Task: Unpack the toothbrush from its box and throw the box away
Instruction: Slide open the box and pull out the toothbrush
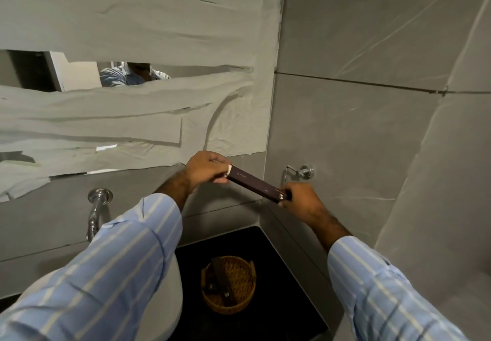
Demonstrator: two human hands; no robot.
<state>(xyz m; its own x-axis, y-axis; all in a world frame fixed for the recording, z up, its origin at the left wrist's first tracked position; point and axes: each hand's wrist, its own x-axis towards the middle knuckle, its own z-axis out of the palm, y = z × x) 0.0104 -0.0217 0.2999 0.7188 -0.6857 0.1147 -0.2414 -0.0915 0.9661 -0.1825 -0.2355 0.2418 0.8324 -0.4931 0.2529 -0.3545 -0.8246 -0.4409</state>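
Note:
A long, slim dark-brown toothbrush box (253,184) is held in the air in front of the grey wall, slanting down to the right. My right hand (301,201) grips its lower right end. My left hand (207,168) pinches the upper left end, where a pale flap or inner edge shows at the opening. The toothbrush itself is hidden.
Below my hands, a round wicker basket (240,306) stands on the black counter (287,301) and holds more dark boxes. A chrome tap (97,208) juts from the wall at left above a white basin (174,295). A chrome holder (299,172) is on the wall at right. Paper covers the mirror (132,48).

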